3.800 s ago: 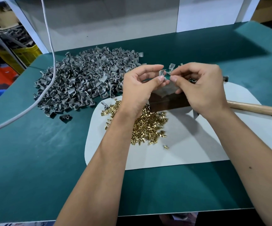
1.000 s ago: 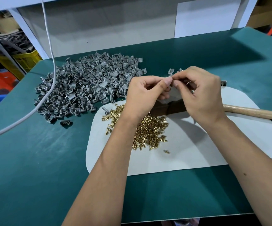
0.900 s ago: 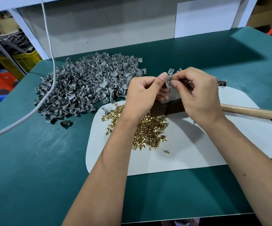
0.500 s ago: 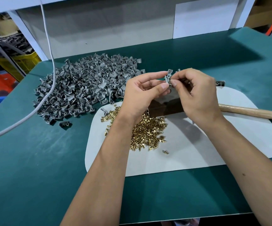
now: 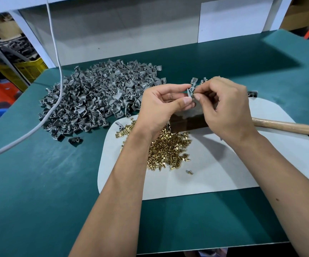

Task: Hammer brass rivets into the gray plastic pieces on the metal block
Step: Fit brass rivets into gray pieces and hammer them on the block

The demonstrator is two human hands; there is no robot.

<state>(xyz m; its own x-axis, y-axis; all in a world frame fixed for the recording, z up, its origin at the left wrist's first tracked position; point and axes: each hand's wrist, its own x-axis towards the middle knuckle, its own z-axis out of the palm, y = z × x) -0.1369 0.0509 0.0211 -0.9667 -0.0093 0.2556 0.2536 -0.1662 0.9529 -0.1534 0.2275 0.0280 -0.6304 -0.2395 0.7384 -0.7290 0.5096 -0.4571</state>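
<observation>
Above the dark metal block [image 5: 187, 120], my left hand [image 5: 161, 106] and my right hand [image 5: 224, 108] meet at one small gray plastic piece [image 5: 191, 90], each pinching it between thumb and forefinger. Whether a rivet sits in the piece is hidden by the fingertips. A heap of brass rivets [image 5: 168, 147] lies on the white mat [image 5: 224, 173], just below my left wrist. One stray rivet [image 5: 189, 172] lies apart in front of the heap. A hammer's wooden handle [image 5: 288, 127] sticks out to the right from behind my right hand.
A big pile of gray plastic pieces [image 5: 98, 97] covers the green table [image 5: 38, 191] at the back left. A few finished pieces [image 5: 194, 81] lie behind my hands. A white cable [image 5: 57, 43] hangs over the left side. The table's front edge is near my forearms.
Both hands have stayed above the block. The fingers shifted slightly on the gray piece, which now shows more between the fingertips.
</observation>
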